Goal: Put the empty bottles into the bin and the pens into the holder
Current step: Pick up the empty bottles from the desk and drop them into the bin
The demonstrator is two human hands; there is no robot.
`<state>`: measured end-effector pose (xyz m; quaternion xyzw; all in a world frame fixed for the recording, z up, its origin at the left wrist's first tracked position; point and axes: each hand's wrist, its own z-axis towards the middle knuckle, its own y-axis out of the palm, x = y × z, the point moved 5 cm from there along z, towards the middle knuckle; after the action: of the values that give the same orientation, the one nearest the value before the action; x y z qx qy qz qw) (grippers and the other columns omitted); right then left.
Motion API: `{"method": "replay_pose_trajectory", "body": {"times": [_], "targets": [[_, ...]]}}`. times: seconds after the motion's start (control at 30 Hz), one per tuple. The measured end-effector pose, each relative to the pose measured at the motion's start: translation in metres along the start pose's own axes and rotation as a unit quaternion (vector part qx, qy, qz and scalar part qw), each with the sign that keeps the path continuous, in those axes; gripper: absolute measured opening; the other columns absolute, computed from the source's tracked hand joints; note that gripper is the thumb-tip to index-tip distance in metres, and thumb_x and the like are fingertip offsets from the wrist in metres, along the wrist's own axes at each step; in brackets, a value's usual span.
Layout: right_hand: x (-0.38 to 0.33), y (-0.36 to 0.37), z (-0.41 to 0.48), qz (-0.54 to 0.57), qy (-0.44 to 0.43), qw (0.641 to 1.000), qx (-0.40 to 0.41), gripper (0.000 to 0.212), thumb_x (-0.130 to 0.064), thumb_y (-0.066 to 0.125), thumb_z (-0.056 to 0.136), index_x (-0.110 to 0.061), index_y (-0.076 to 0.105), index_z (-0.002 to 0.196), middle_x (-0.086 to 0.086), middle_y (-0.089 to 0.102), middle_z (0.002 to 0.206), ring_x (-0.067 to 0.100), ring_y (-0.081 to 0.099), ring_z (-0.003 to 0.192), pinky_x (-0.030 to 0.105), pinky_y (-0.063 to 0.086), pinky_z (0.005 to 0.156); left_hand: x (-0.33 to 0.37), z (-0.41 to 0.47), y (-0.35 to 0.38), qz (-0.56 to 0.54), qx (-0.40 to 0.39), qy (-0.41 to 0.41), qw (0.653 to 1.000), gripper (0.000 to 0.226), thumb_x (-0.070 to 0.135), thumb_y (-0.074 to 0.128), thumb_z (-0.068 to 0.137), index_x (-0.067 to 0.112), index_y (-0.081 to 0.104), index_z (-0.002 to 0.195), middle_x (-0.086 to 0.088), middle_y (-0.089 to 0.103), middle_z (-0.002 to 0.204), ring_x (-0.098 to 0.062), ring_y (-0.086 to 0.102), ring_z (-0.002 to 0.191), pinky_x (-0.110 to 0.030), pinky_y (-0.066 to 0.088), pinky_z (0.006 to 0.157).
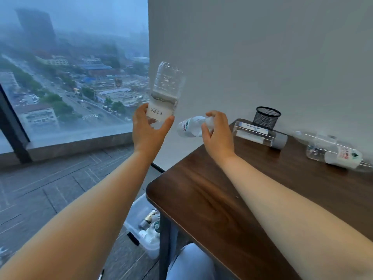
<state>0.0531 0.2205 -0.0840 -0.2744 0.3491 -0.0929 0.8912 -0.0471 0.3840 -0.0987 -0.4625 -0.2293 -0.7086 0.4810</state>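
Bottle [166, 87] clasped in left hand [148, 128], second bottle [190, 126] in right hand [217, 134]; best lowered over bin [137, 207] beside table [201, 188] before releasing.

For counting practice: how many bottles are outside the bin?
4: tall bottle in left hand, small bottle in right hand, grey-capped bottle and red-labelled bottle lying on table; another may be hidden.

Four bottles showing outside the bin [135, 209] — two hands gripping one each, left hand [148, 129] the tall bottle [165, 91], right hand [219, 133] the small bottle [190, 126], two lying on one table [201, 190], grey-capped bottle [260, 135] and red-labelled bottle [336, 155], one mesh holder [266, 118] standing, one bin holding more — number unclear.
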Motion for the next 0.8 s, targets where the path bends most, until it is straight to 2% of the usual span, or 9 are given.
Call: {"method": "replay_pose_trajectory", "body": {"times": [0.1, 0.23, 0.3, 0.37, 0.43, 0.53, 0.6, 0.7, 0.8], "targets": [[-0.013, 0.048, 0.009, -0.017, -0.016, 0.998, -0.064, 0.029, -0.016, 0.051, 0.093, -0.014, 0.049, 0.122, 0.004, 0.048, 0.129, 0.019, 0.057, 0.100, 0.027, 0.046, 0.078, -0.027, 0.016, -0.021, 0.012, 0.011, -0.021, 1.000, 0.062, 0.040, 0.073, 0.075, 0.020, 0.044, 0.127, -0.002, 0.052, 0.124, -0.012, 0.057, 0.096, -0.016, 0.046, 0.073], [-0.016, 0.103, 0.011, -0.042, -0.011, 0.989, -0.143, 0.032, -0.013, 0.051, 0.091, -0.017, 0.051, 0.123, 0.005, 0.050, 0.129, 0.025, 0.057, 0.103, 0.034, 0.047, 0.085, -0.059, 0.026, -0.041, 0.032, 0.007, -0.042, 0.999, 0.056, 0.037, 0.069, 0.080, 0.017, 0.048, 0.127, 0.004, 0.054, 0.114, 0.001, 0.053, 0.085, 0.003, 0.039, 0.063], [-0.009, 0.129, 0.009, -0.075, 0.012, 0.975, -0.207, 0.039, -0.016, 0.050, 0.092, -0.019, 0.048, 0.131, 0.007, 0.046, 0.135, 0.028, 0.053, 0.113, 0.035, 0.043, 0.091, -0.076, 0.028, -0.048, 0.038, -0.001, -0.055, 0.998, 0.055, 0.038, 0.068, 0.081, 0.018, 0.048, 0.127, 0.004, 0.054, 0.117, -0.005, 0.053, 0.092, 0.000, 0.037, 0.065], [-0.001, 0.154, 0.002, -0.139, 0.037, 0.935, -0.325, 0.055, -0.026, 0.054, 0.091, -0.026, 0.036, 0.142, 0.006, 0.039, 0.144, 0.029, 0.044, 0.128, 0.037, 0.038, 0.102, -0.093, 0.030, -0.053, 0.050, -0.014, -0.067, 0.996, 0.054, 0.038, 0.067, 0.081, 0.017, 0.048, 0.127, 0.001, 0.051, 0.120, -0.008, 0.052, 0.096, -0.004, 0.037, 0.070], [0.005, 0.169, -0.005, -0.193, 0.043, 0.893, -0.404, 0.061, -0.036, 0.055, 0.090, -0.030, 0.031, 0.145, 0.004, 0.040, 0.147, 0.026, 0.042, 0.132, 0.039, 0.039, 0.105, -0.111, 0.031, -0.056, 0.064, -0.032, -0.087, 0.994, 0.057, 0.039, 0.067, 0.082, 0.016, 0.045, 0.129, -0.004, 0.048, 0.126, -0.011, 0.051, 0.098, -0.015, 0.043, 0.080], [0.010, 0.172, -0.001, -0.182, 0.062, 0.906, -0.378, 0.045, -0.039, 0.054, 0.090, -0.026, 0.049, 0.132, 0.003, 0.057, 0.130, 0.022, 0.054, 0.117, 0.038, 0.047, 0.095, -0.140, 0.029, -0.056, 0.096, -0.074, -0.134, 0.984, 0.067, 0.042, 0.064, 0.082, 0.015, 0.036, 0.136, -0.009, 0.040, 0.132, -0.022, 0.051, 0.108, -0.037, 0.047, 0.094], [0.013, 0.171, 0.001, -0.174, 0.087, 0.909, -0.368, 0.036, -0.039, 0.054, 0.088, -0.024, 0.057, 0.121, 0.002, 0.061, 0.121, 0.022, 0.056, 0.111, 0.036, 0.048, 0.092, -0.156, 0.025, -0.053, 0.113, -0.103, -0.165, 0.974, 0.068, 0.043, 0.062, 0.083, 0.015, 0.032, 0.137, -0.011, 0.038, 0.132, -0.027, 0.051, 0.111, -0.044, 0.046, 0.097], [0.013, 0.176, 0.000, -0.212, 0.100, 0.885, -0.402, 0.029, -0.037, 0.056, 0.087, -0.020, 0.062, 0.109, 0.000, 0.063, 0.115, 0.022, 0.058, 0.107, 0.036, 0.049, 0.090, -0.174, 0.017, -0.046, 0.138, -0.144, -0.208, 0.958, 0.065, 0.040, 0.060, 0.086, 0.014, 0.030, 0.138, -0.013, 0.036, 0.132, -0.024, 0.049, 0.105, -0.038, 0.045, 0.090], [0.016, 0.183, -0.001, -0.241, 0.118, 0.857, -0.440, 0.026, -0.031, 0.055, 0.085, -0.010, 0.066, 0.097, 0.005, 0.071, 0.101, 0.024, 0.066, 0.094, 0.036, 0.053, 0.085, -0.186, 0.010, -0.040, 0.162, -0.177, -0.241, 0.940, 0.066, 0.038, 0.061, 0.086, 0.014, 0.030, 0.139, -0.014, 0.035, 0.133, -0.026, 0.049, 0.105, -0.035, 0.042, 0.084]]}}
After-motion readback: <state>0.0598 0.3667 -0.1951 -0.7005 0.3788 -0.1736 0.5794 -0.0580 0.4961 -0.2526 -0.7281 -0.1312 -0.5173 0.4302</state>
